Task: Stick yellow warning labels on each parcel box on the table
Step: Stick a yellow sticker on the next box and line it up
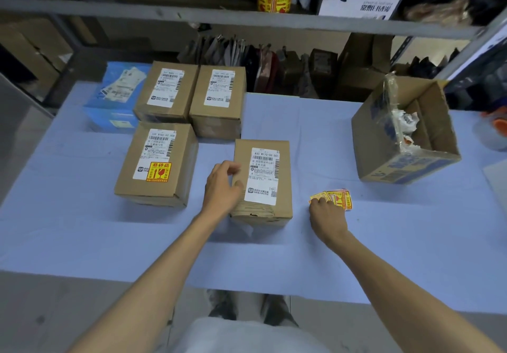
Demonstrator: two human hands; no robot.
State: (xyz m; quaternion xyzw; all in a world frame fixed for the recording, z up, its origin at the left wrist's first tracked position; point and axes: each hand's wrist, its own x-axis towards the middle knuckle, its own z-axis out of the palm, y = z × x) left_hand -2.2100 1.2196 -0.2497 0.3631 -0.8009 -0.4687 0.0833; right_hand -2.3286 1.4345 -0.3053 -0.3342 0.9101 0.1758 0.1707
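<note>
Grips the nearest parcel box (262, 177) at its left side with the left hand (222, 185), fingers curled over the top edge. Touches a small fanned stack of yellow warning labels (336, 197) with the bent fingertips of the right hand (327, 217); cannot tell whether pinching one or only pressing. Stack flat on the blue table (301, 122), just right of the held box. Left of that box, apart, a labelled box (157, 163) with a yellow sticker (158, 171) on top; behind, two back boxes (166, 92) side by side. Far right, an open carton (403, 133).
</note>
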